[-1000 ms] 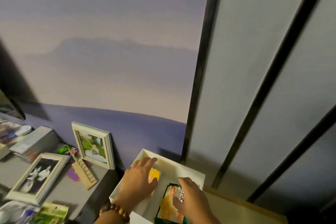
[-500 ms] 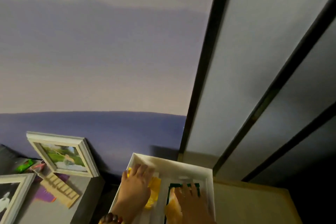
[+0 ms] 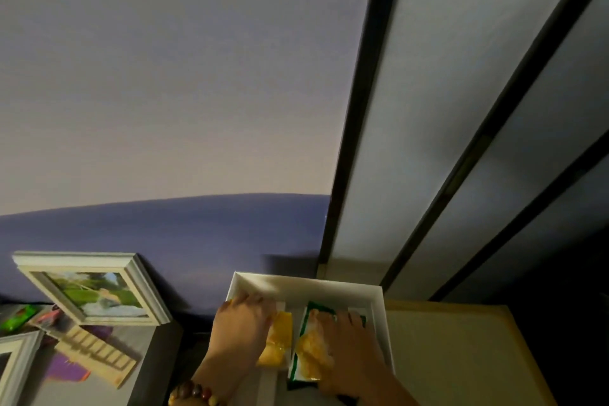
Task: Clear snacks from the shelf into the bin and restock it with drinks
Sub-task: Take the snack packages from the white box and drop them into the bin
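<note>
A white open-topped bin sits at the bottom centre, against the purple wall. Inside it lie a yellow snack packet on the left and a green-and-yellow snack bag on the right. My left hand, with a bead bracelet on the wrist, lies on the yellow packet with fingers bent over its far end. My right hand presses flat on the green bag, fingers spread. No shelf or drinks are in sight.
A grey ledge at the left holds a leaning white picture frame, a second frame, a wooden slotted piece and small coloured items. A tan surface lies right of the bin. Dark-framed panels rise behind.
The view has tilted up and shifted right. My right hand moved forward over the green bag and flattened on it. My left hand stayed on the yellow packet.
</note>
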The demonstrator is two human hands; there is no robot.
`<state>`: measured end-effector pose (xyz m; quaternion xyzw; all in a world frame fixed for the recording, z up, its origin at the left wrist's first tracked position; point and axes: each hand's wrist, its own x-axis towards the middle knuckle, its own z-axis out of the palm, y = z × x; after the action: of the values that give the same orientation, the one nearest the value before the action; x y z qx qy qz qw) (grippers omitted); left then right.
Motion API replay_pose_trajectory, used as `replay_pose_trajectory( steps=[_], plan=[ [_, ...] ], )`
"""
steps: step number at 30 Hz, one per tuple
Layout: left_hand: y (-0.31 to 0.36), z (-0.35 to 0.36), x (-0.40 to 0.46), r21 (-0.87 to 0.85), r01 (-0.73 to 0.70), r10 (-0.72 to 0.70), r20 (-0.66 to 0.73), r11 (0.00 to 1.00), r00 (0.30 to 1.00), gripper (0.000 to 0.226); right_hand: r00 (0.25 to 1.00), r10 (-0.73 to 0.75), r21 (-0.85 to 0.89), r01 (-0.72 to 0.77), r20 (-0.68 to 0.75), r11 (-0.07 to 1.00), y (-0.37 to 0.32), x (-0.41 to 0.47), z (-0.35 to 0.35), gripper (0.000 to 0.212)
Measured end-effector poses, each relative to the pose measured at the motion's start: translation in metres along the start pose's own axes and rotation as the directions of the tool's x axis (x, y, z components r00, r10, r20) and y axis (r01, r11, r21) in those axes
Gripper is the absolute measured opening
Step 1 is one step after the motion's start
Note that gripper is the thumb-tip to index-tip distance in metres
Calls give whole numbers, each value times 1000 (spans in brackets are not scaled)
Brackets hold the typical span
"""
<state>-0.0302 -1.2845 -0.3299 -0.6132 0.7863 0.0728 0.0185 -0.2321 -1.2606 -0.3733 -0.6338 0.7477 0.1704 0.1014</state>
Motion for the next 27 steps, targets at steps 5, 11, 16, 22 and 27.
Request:
replay_pose_trajectory(
  steps=[5,11,16,22,27],
  plan=[
    [-6,-36,6,-43,-29,21,-158,999,987,10,918,-377,180,395,-126,901,16,-5,-36,112],
    [10,-106,8,-30,-153,129,-392,988,911,19,908,-194,362,335,-372,870,47,-38,-86,103],
    [47,-158,6,-124,-265,192,-419,956,887,11,873,19,539,283,-487,794,89,-82,-126,102],
    [138,-199,-3,-307,-476,353,-377,824,856,8,793,325,708,181,-516,682,171,-141,-139,102],
    [253,-202,-22,-345,-615,487,-390,709,781,11,677,545,795,101,-495,598,258,-210,-117,101]
  ],
)
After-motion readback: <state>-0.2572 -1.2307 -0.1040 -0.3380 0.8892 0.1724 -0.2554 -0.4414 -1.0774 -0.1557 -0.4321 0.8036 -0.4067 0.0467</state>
